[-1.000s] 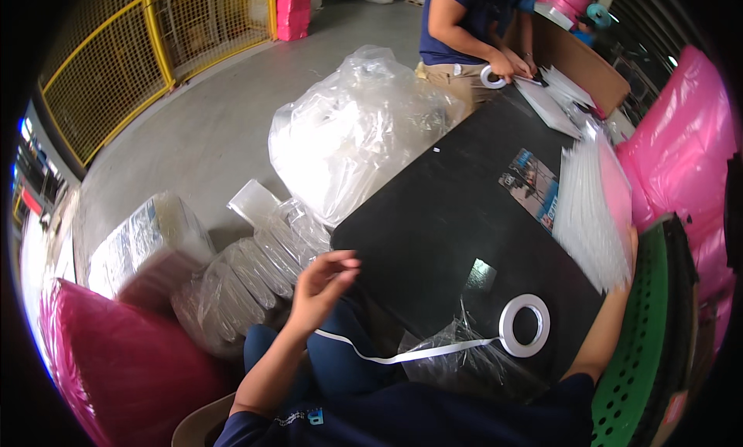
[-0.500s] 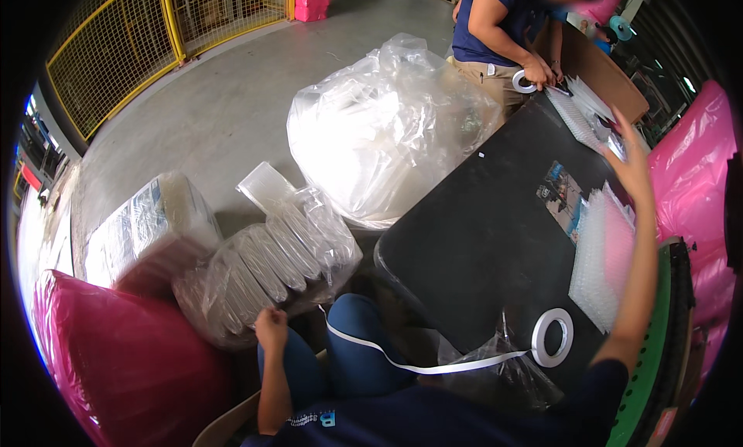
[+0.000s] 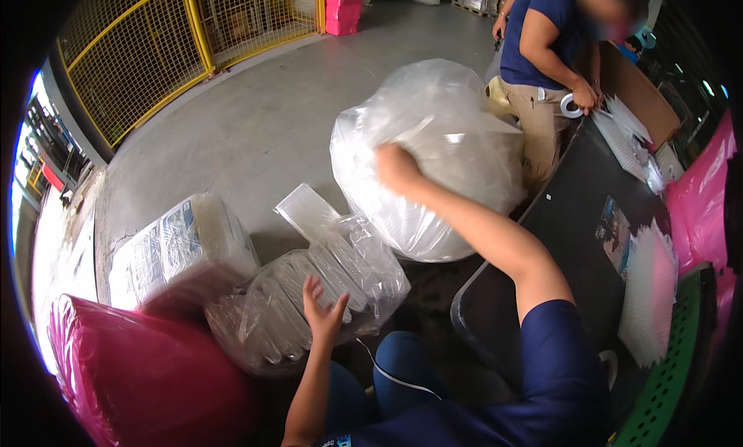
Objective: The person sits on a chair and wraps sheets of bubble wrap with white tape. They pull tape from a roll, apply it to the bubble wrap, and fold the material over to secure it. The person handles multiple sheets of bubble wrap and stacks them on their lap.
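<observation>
From where I stand, the large clear plastic bag (image 3: pixel 457 153) sits on the floor (image 3: pixel 255 106), just left of the black tabletop (image 3: pixel 573 215), its far right side close to a co-worker (image 3: pixel 546 56). The seated person's right hand (image 3: pixel 398 168) is stretched across to the bag's near left side; that grip is curled and blurred, and I cannot tell whether it is clamped on the film. The left hand (image 3: pixel 325 314) has its fingers spread apart with nothing between them, over or just beside the wrapped bundle of clear sleeves (image 3: pixel 309 284). What could go wrong, I judge, is the thin film tearing or the bulky bag rolling over, if it is pulled hard from one side at such a reach. The loose white strip (image 3: pixel 406 384) by the person's legs (image 3: pixel 406 362) might also snag or stick to clothing if the body twists further. As for direction, the bag is nearly round, with no clear long axis, and I cannot make out which way its mouth faces. The bundle is plainer: its long axis runs from near left to far right, with one flat sleeve (image 3: pixel 306 211) jutting toward the far left.
</observation>
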Demonstrator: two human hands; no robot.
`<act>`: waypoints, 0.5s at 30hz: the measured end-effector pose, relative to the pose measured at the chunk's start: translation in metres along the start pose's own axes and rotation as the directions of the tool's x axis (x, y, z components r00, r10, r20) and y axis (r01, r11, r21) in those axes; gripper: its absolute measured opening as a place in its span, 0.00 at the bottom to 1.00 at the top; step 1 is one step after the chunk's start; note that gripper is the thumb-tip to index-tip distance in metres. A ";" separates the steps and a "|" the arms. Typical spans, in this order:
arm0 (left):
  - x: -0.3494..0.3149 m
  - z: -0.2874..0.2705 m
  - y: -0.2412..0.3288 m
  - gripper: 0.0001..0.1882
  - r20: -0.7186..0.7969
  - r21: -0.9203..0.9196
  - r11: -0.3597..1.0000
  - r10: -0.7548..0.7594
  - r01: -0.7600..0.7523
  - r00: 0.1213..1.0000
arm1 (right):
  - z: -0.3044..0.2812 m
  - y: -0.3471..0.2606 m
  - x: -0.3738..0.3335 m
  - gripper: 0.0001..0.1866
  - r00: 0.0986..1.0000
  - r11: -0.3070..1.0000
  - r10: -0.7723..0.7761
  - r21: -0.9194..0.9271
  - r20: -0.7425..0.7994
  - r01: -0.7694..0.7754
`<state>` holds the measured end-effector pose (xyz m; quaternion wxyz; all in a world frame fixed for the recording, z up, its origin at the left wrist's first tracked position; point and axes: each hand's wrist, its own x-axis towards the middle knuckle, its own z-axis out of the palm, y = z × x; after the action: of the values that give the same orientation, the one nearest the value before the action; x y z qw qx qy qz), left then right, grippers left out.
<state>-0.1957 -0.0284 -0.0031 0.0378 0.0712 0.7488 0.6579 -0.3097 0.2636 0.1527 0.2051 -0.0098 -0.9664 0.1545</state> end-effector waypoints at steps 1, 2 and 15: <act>0.022 0.015 0.039 0.52 0.065 0.067 0.997 0.040 -0.044 0.997 | 0.007 -0.041 -0.011 0.05 0.977 0.989 -0.147 0.054 0.155 0.140; 0.044 0.044 0.058 0.51 0.043 -0.010 0.971 0.240 -0.240 0.970 | 0.018 -0.061 -0.023 0.07 0.902 0.938 -0.345 0.059 0.260 0.342; 0.067 0.033 0.084 0.36 0.213 -0.650 0.729 -0.100 0.217 0.972 | -0.080 0.183 -0.021 0.27 0.417 0.516 0.805 0.151 -0.421 -0.843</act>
<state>-0.2524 0.0249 0.0784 0.1779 0.0421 0.4608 0.8685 -0.2668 0.4594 0.1582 0.3148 -0.5254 -0.7678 0.1879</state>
